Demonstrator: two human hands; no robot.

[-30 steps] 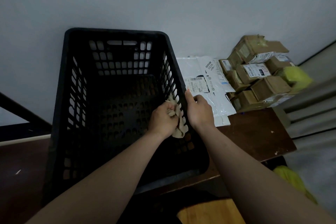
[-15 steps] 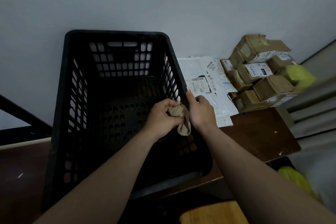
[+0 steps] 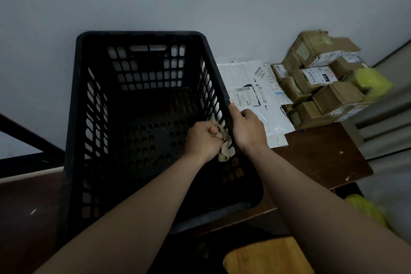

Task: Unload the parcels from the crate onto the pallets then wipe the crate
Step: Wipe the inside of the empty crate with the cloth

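- The black slotted crate stands on the brown bench against the wall, in the middle of the view. I see no goods inside it, so the unloading looks done and the wiping is the step in hand
- The left hand is inside the crate, its fingers curled tight round a bunched beige cloth, which it presses on the inner face of the side wall at 3 o'clock
- The right hand grips the rim of that same wall from above, thumb along the top edge and fingers curled on the outer side. It seems to steady the crate
- The parcels lie outside, at 3 o'clock of the crate: flat white mailer bags just beside its wall, and a heap of taped cardboard boxes beyond them toward 2 o'clock
- Handling, as I judge it: the crate is stiff moulded plastic and probably light when empty, so a sideways rub may slide or tip it. The rim is the sound place to hold, since the slots could catch fingers
- The cloth is soft and limp, with a loose tail hanging below the fist toward 6 o'clock. It may snag in the slots, so a bunched grip suits it
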